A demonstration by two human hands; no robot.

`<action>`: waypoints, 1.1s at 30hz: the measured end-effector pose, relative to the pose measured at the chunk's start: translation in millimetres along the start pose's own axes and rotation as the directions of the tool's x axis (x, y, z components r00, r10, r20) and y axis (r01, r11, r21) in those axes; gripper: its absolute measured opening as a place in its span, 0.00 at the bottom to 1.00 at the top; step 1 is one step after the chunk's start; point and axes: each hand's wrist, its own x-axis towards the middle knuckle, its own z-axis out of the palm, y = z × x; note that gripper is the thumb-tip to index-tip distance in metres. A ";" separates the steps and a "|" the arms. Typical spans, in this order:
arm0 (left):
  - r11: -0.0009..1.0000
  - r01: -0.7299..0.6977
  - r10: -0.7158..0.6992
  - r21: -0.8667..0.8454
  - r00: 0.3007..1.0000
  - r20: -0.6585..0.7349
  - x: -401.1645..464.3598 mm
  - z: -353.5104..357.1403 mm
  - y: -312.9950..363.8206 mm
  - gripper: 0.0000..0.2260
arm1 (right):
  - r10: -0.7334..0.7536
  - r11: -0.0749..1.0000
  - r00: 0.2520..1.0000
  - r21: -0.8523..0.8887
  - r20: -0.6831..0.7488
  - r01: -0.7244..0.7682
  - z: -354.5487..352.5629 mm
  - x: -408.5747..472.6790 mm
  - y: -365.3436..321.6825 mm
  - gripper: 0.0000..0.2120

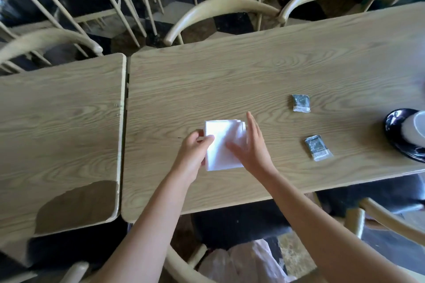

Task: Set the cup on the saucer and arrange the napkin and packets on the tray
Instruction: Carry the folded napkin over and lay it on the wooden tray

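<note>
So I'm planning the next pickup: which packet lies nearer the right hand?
The nearer packet, close to the table's front edge; the other packet lies farther back.

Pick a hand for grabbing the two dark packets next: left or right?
Right. The right hand lies flat on the white folded napkin, on the side facing both small dark packets. The left hand pinches the napkin's far edge.

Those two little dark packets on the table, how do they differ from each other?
The farther packet lies toward the table's far side, sitting nearly square to the view; the nearer packet lies closer to the person, tilted. The nearer packet is also closer to the dark saucer. Both look alike: dark with a pale printed strip, flat on the wood, untouched by either hand.
</note>
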 end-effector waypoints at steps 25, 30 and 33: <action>0.879 -0.454 0.476 -0.144 0.836 0.271 -214.3 181.5 95.4 0.06 | 0.129 0.808 0.967 0.589 -0.219 0.025 -305.2 -202.7 -67.0 0.08; 0.866 -0.474 0.499 -0.158 0.822 0.273 -250.9 284.7 70.4 0.07 | 0.090 0.864 0.946 0.498 -0.312 0.083 -397.5 -245.8 -20.4 0.06; 0.877 -0.458 0.480 -0.144 0.822 0.308 -266.2 340.1 59.1 0.08 | 0.097 0.890 0.919 0.447 -0.382 0.092 -440.0 -266.8 9.4 0.04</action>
